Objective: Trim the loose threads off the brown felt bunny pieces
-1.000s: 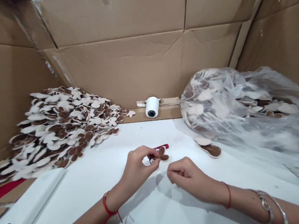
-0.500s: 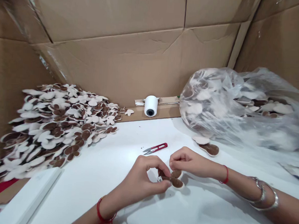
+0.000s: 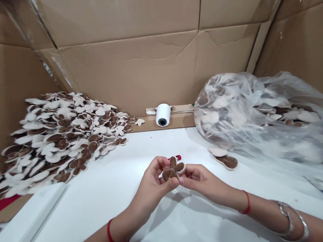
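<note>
Between my two hands I hold a brown flower-shaped fabric piece [image 3: 172, 169] with pale edges, raised above the white table. My left hand [image 3: 154, 182] is closed on its left and lower side, thumb in front. The fingers of my right hand [image 3: 197, 177] pinch its right edge; whether they also hold a needle or thread I cannot make out. Behind the piece, the red handle of the thread snips [image 3: 178, 157] shows; the blades are hidden by my left hand and the flower.
A heap of brown and white flower pieces [image 3: 64, 133] covers the left side. A white thread spool [image 3: 163, 114] stands at the back. On the right lies a clear plastic bag [image 3: 250, 108] of similar pieces, with a loose brown piece [image 3: 227, 162] before it. Cardboard walls [image 3: 126, 67] surround the table [image 3: 109, 172].
The flower piece has come up off the table and turned its brown face toward me. My right hand has moved in to grip its edge, and the snips are now mostly covered.
</note>
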